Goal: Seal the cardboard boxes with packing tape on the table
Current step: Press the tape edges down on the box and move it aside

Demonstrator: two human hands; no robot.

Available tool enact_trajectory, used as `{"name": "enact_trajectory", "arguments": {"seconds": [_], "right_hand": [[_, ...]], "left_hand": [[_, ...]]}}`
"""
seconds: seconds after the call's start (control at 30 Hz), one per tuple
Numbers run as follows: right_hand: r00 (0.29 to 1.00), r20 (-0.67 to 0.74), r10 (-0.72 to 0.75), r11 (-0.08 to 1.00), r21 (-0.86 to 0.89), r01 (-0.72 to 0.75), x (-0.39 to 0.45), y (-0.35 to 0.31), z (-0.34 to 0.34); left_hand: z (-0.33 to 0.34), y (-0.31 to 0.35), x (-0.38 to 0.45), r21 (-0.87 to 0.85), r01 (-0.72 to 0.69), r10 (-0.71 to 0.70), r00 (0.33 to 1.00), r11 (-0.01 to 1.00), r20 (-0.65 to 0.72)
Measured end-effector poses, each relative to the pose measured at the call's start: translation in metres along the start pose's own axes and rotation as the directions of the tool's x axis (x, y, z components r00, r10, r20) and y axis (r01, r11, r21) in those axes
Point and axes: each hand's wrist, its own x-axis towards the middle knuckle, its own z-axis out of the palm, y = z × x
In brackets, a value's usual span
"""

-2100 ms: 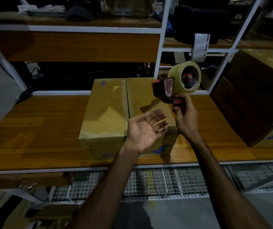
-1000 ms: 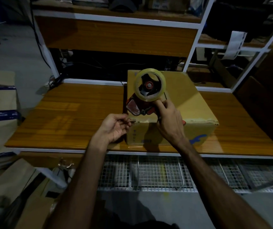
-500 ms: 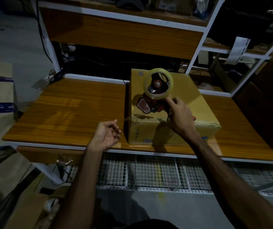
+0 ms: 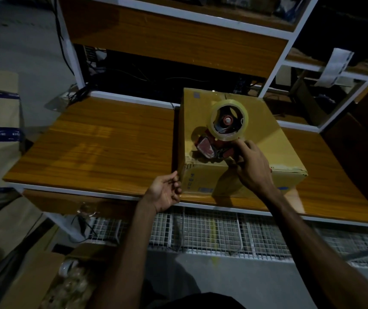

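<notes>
- A worker's left hand (image 4: 165, 192), fingers loosely curled and holding nothing, rests against the near left corner of a cardboard box (image 4: 267, 139) at the near edge of a wooden table (image 4: 94, 148).
- That hand is best used as a brace: flat pressure on the near side should stop the box sliding away when the tape is drawn toward the far edge.
- The right hand (image 4: 252, 166) grips the handle of a red tape dispenser (image 4: 214, 148), fingers wrapped round it, with the dispenser's front end set down on the box top just behind the near edge.
- The roll of clear tape (image 4: 228, 121) stands upright on the dispenser above the box top; whether its loose end has already stuck to the cardboard cannot be told in this dim light.
- Judged from the pose, the step in hand is starting a strip at the near edge. A clean start likely means pressing the tape end firmly down, then pulling in one straight line along the flap seam, which is hard to make out here.
- Keeping the dispenser low and steady should limit wrinkles and bubbles.
- A second, darker box (image 4: 361, 152) stands at the right end of the table, well apart, with shelving (image 4: 178, 36) rising behind.
</notes>
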Motion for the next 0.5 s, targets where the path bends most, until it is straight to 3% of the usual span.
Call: {"name": "enact_trajectory", "arguments": {"seconds": [0.23, 0.37, 0.5], "right_hand": [[1.0, 0.01, -0.024, 1.0, -0.002, 0.024, 0.0, 0.002, 0.0], [1.0, 0.005, -0.026, 0.999, -0.025, 0.026, -0.001, 0.002, 0.001], [0.999, 0.003, -0.035, 0.999, -0.035, 0.035, -0.001, 0.002, 0.001]], "left_hand": [[0.011, -0.007, 0.009, 0.193, -0.035, 0.065, 0.986, 0.981, -0.151], [0.019, -0.01, 0.006, 0.345, -0.101, 0.195, 0.948, 0.933, -0.25], [0.028, -0.006, 0.005, 0.406, -0.047, 0.216, 0.898, 0.913, -0.383]]}}
